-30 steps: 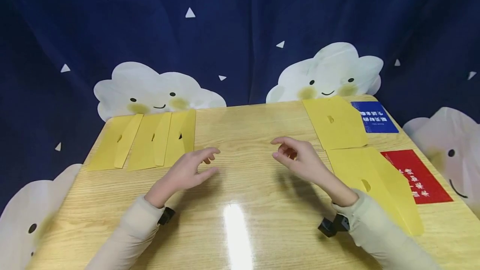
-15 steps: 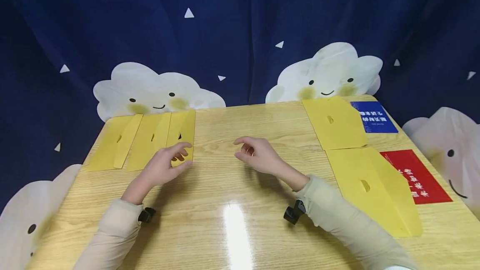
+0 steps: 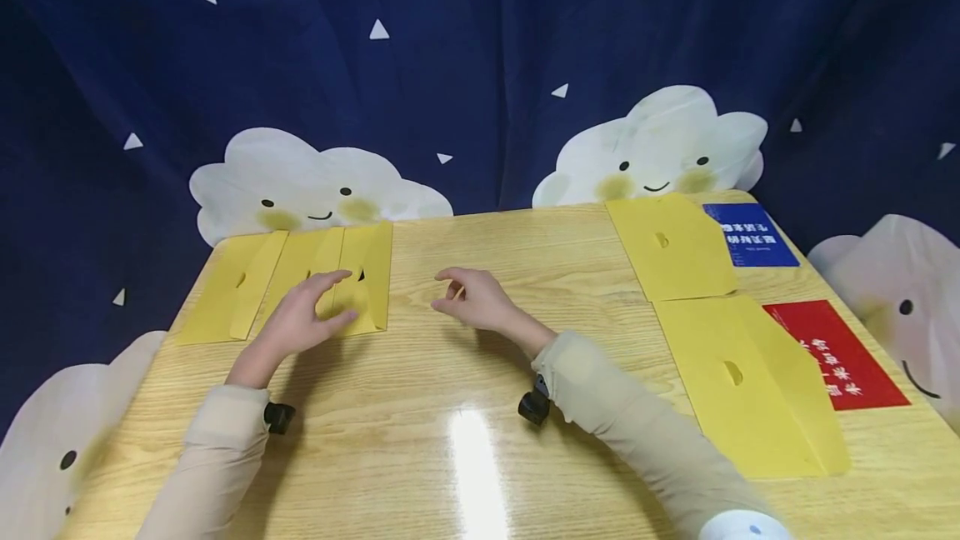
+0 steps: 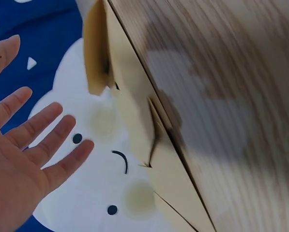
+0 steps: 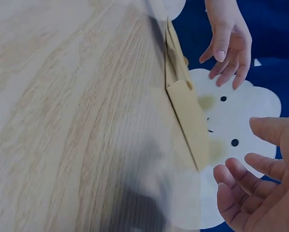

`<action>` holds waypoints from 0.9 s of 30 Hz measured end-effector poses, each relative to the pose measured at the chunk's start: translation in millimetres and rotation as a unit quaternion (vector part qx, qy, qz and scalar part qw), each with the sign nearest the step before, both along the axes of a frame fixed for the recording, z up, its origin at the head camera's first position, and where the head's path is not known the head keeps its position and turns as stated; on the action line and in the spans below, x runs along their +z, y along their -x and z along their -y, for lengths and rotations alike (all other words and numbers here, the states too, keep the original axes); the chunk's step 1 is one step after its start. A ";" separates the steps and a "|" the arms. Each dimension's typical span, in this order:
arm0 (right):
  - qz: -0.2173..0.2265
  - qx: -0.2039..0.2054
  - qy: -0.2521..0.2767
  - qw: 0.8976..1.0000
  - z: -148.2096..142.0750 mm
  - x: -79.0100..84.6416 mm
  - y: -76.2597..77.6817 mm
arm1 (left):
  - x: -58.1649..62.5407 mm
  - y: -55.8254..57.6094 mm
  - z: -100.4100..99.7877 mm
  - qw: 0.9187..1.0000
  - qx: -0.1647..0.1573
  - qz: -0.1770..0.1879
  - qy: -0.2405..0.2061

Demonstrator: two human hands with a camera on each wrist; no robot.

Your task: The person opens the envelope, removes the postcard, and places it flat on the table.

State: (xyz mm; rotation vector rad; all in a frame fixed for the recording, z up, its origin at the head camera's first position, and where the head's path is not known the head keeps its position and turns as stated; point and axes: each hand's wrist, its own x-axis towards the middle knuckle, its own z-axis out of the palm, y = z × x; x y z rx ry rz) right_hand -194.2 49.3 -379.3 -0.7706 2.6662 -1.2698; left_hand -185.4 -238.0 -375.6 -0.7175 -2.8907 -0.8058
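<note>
From my end I see an indoor table (image 3: 390, 423), wood-grained, against a navy curtain (image 3: 457, 65) printed with smiling clouds (image 3: 300, 169) and white triangles (image 3: 378, 30), like something from a child's room. Yellow envelopes (image 3: 738, 415), a blue card (image 3: 761, 252) and a red card (image 3: 862, 365) make it look like a desk. The curtain fills my background, so I can't tell home from classroom or office.

Wrinkled beige sleeves (image 3: 633, 419) are worn with small black wrist cameras (image 3: 534, 407).

Free lane between left envelopes (image 3: 292, 261) and right envelopes (image 3: 701, 273); right fingers (image 3: 456, 275) inside.
</note>
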 end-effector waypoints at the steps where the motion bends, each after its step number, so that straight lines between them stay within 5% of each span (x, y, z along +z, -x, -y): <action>1: 0.002 0.000 -0.006 1.000 2.5 -1.3 1.9 | -0.8 1.8 1.7 1.000 0.003 0.005 0.005; 16: 0.018 0.035 -0.125 0.991 44.3 -25.5 31.5 | -10.3 30.9 19.0 0.994 0.019 0.070 0.086; 27: 0.022 0.032 -0.201 0.979 74.6 -34.5 33.2 | -18.7 45.6 18.3 0.979 0.042 0.140 0.140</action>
